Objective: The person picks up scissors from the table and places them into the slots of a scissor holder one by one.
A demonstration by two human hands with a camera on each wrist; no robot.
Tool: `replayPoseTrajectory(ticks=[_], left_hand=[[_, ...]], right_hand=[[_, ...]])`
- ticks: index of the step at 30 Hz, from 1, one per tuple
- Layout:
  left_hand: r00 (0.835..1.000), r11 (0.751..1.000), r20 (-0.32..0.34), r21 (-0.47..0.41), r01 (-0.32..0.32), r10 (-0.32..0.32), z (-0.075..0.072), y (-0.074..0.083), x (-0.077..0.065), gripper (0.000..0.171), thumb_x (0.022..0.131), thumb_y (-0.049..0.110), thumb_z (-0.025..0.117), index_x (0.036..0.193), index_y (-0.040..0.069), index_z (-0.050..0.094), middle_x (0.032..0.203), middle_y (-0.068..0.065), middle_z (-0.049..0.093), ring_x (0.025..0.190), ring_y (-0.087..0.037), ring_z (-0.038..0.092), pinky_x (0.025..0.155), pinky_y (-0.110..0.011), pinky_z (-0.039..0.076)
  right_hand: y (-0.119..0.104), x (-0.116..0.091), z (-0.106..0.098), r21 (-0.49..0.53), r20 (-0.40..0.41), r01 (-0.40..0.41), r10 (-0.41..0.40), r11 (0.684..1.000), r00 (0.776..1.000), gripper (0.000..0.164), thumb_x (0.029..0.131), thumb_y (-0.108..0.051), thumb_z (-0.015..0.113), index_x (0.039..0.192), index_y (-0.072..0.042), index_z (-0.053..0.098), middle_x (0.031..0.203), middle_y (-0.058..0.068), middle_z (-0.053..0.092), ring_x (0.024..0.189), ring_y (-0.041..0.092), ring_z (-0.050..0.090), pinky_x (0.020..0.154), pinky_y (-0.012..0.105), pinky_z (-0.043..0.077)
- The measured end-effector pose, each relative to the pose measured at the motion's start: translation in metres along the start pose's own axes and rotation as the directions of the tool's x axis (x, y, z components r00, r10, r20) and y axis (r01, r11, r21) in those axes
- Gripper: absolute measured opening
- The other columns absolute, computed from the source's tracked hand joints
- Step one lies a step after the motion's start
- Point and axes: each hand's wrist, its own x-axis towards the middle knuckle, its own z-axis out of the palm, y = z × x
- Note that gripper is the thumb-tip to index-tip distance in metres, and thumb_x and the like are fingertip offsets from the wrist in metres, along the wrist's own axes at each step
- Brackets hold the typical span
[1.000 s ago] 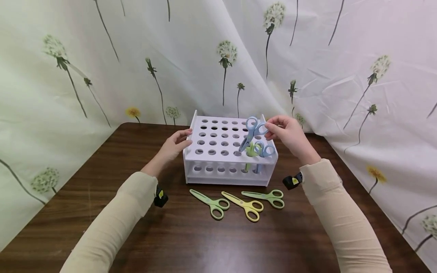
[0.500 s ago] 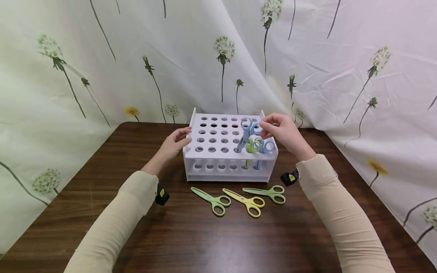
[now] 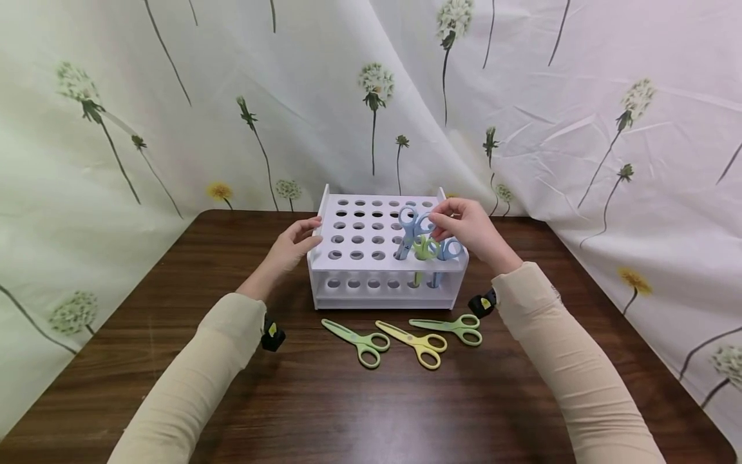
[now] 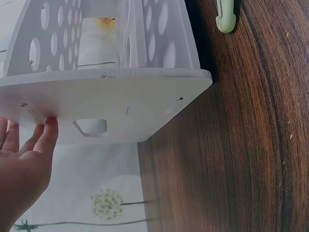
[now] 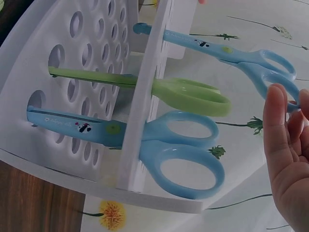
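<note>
My right fingers (image 5: 275, 113) pinch the blue scissors (image 5: 216, 49), probably light, stiff plastic, by a loop (decent spot imo), tip in the front row of the white rack (image 3: 368, 247), left fingers (image 4: 48, 136) relaxed against it.

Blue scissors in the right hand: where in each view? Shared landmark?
Head: right of centre, blue scissors tilted blade-down at the rack's front row, just left of the upright green scissors.
Left wrist: not in it.
Right wrist: upper right, blue scissors with a handle at the right hand, blade tip past the upper plate.
Landmark: white rack, in all three.
</note>
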Motion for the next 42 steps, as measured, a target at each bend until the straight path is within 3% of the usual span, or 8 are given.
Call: replayPoseTrajectory(ticks=[9, 16, 19, 22, 30, 42], left_hand=[[1.0, 1.0, -0.001, 0.006, -0.005, 0.005, 0.0, 0.0, -0.002, 0.039, 0.093, 0.012, 0.053, 0.128, -0.002, 0.043, 0.144, -0.006, 0.035, 0.13, -0.024, 0.03, 0.104, -0.041, 0.025], [1.0, 1.0, 0.017, 0.004, 0.021, -0.021, 0.005, 0.031, -0.018, 0.04, 0.094, 0.006, 0.05, 0.13, -0.008, 0.039, 0.146, -0.013, 0.03, 0.132, -0.03, 0.027, 0.104, -0.044, 0.024], [1.0, 1.0, 0.017, 0.009, 0.021, -0.021, 0.006, 0.031, -0.018, 0.04, 0.094, 0.007, 0.05, 0.13, -0.008, 0.039, 0.146, -0.013, 0.03, 0.132, -0.03, 0.026, 0.104, -0.044, 0.025], [1.0, 1.0, 0.015, 0.004, 0.024, -0.024, 0.005, 0.027, -0.016, 0.04, 0.094, 0.007, 0.05, 0.13, -0.007, 0.039, 0.146, -0.012, 0.031, 0.132, -0.03, 0.026, 0.105, -0.043, 0.024], [1.0, 1.0, 0.005, -0.002, -0.001, 0.001, 0.0, 0.003, -0.003, 0.039, 0.093, 0.01, 0.053, 0.128, -0.003, 0.043, 0.145, -0.007, 0.034, 0.131, -0.025, 0.029, 0.105, -0.041, 0.025], [1.0, 1.0, -0.002, 0.0, -0.011, 0.011, 0.0, 0.0, 0.0, 0.037, 0.093, 0.011, 0.053, 0.127, -0.001, 0.044, 0.144, -0.007, 0.035, 0.13, -0.023, 0.031, 0.104, -0.04, 0.027]], right_hand=[[0.006, 0.002, 0.005, -0.05, 0.025, -0.008, 0.009, 0.999, 1.0, 0.023, 0.09, -0.014, 0.061, 0.097, 0.008, 0.059, 0.077, 0.016, 0.063, 0.063, 0.018, 0.063, 0.067, 0.038, 0.053], [0.006, 0.003, 0.009, -0.065, 0.037, -0.043, 0.045, 0.997, 0.998, 0.024, 0.09, -0.015, 0.061, 0.096, 0.008, 0.059, 0.079, 0.017, 0.062, 0.067, 0.028, 0.062, 0.063, 0.04, 0.053], [0.006, 0.002, 0.011, -0.083, 0.037, -0.059, 0.062, 0.995, 0.997, 0.026, 0.09, -0.018, 0.061, 0.098, 0.008, 0.059, 0.08, 0.017, 0.063, 0.064, 0.028, 0.06, 0.059, 0.039, 0.052], [0.006, 0.002, 0.013, -0.105, 0.038, -0.064, 0.068, 0.992, 0.997, 0.025, 0.09, -0.019, 0.061, 0.098, 0.005, 0.06, 0.078, 0.017, 0.064, 0.054, 0.02, 0.056, 0.056, 0.038, 0.05], [0.009, 0.001, 0.015, -0.153, 0.054, -0.045, 0.053, 0.987, 0.997, 0.025, 0.09, -0.022, 0.06, 0.097, 0.002, 0.062, 0.074, 0.011, 0.066, 0.047, 0.02, 0.051, 0.051, 0.042, 0.047], [0.011, 0.0, 0.019, -0.131, 0.04, -0.065, 0.071, 0.989, 0.997, 0.022, 0.089, -0.022, 0.063, 0.095, -0.001, 0.065, 0.074, 0.011, 0.067, 0.043, 0.018, 0.05, 0.042, 0.036, 0.041]])
